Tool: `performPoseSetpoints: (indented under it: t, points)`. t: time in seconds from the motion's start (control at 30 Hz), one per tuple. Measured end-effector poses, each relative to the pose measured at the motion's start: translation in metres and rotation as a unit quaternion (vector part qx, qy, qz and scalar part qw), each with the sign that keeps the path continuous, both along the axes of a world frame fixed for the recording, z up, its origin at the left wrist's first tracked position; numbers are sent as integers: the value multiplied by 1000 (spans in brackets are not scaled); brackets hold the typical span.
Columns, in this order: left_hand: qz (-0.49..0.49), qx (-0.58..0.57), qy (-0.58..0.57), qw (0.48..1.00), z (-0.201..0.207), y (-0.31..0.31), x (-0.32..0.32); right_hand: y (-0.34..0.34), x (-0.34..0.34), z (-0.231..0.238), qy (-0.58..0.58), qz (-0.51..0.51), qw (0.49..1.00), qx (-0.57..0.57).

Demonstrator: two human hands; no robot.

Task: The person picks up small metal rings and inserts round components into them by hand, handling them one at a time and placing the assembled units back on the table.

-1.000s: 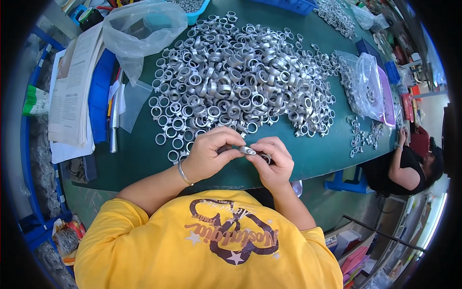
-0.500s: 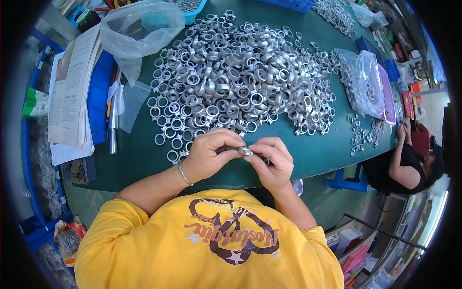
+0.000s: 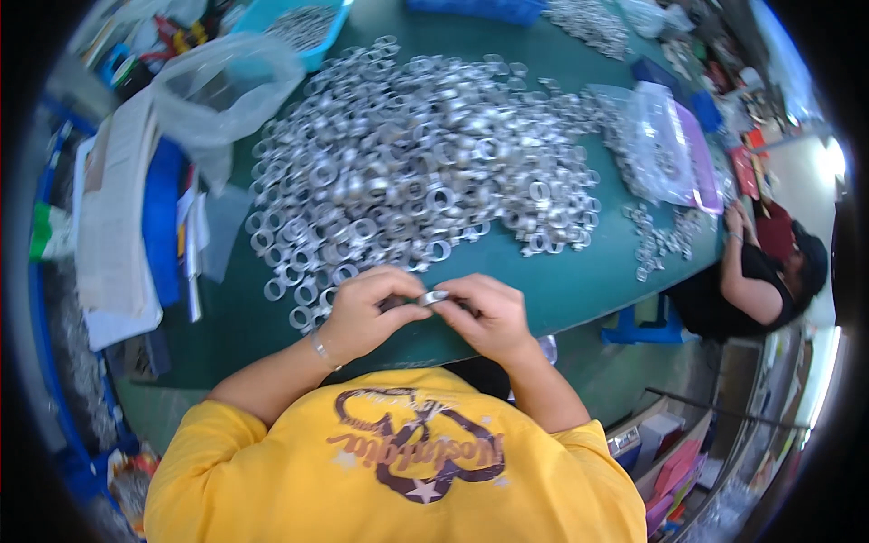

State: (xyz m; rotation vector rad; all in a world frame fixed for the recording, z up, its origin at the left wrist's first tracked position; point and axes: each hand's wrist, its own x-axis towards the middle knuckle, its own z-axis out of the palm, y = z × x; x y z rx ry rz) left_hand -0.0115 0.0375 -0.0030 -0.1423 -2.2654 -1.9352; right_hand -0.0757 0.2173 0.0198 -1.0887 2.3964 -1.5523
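Close to the table's near edge, my left hand point(image 3: 369, 315) and my right hand point(image 3: 486, 314) meet in front of my body. Fingertips of both pinch a small silvery metal ring point(image 3: 434, 297), seen nearly edge-on and partly covered by the fingers. A bracelet circles my left wrist. Just beyond the hands spreads a large heap of similar metal rings point(image 3: 425, 154), many with a small lug on the side. The picture is blurred, so fine detail on the held ring is lost.
Left of the heap are a clear plastic bag point(image 3: 222, 100), a stack of papers point(image 3: 118, 208) and a blue holder point(image 3: 163, 217). A turquoise tray point(image 3: 317, 50) stands behind. To the right lie a bagged batch of rings point(image 3: 656, 149) and a purple tray point(image 3: 704, 167); a co-worker point(image 3: 756, 271) sits there.
The whole view has shifted and tilted slightly, so the heap and table appear further left. Both hands stay together on the metal ring, which now shows at a slightly different angle.
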Motion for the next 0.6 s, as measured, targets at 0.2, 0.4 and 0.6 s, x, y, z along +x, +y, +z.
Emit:
performPoseSetpoints:
  t: [0.2,0.4,0.6]
  points:
    - [-16,71,-28,997,0,7,2,63,-66,43,-277,-269,913,-129]
    - [-29,257,-179,949,-1,1,8,100,-143,50,-295,-357,748,-475]
    - [-205,479,-370,769,-2,-2,-3,-6,-21,27,-285,-161,929,-171]
